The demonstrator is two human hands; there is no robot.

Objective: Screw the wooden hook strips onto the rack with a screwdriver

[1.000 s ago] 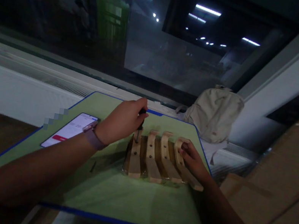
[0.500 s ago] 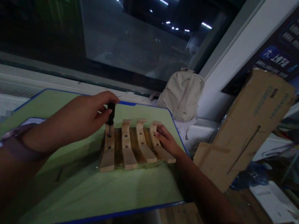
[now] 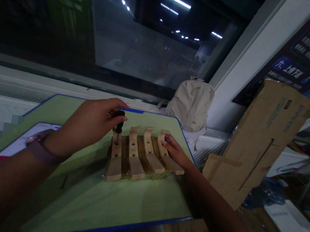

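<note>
My left hand (image 3: 87, 128) pinches a black-handled screwdriver (image 3: 119, 122) upright, its shaft going down into a hole at the far end of the leftmost pale wooden slat (image 3: 114, 161). That slat is one of several drilled slats lying side by side on a darker varnished wooden board (image 3: 122, 159). My right hand (image 3: 175, 152) lies across the far end of the rightmost slat (image 3: 169, 159), with its fingers curled over the wood. The screwdriver's tip is hidden inside the hole.
Everything lies on a green cutting mat (image 3: 102, 210) with a blue edge. A phone (image 3: 14, 149) lies under my left forearm. A small dark screw (image 3: 63, 182) seems to lie on the mat. Beyond stand a beige backpack (image 3: 190, 104) and a leaning cardboard box (image 3: 258, 142).
The view has swung right since one second ago, bringing the box and a poster into sight. Both hands stay at the same slats, and the screwdriver stays upright in its hole.
</note>
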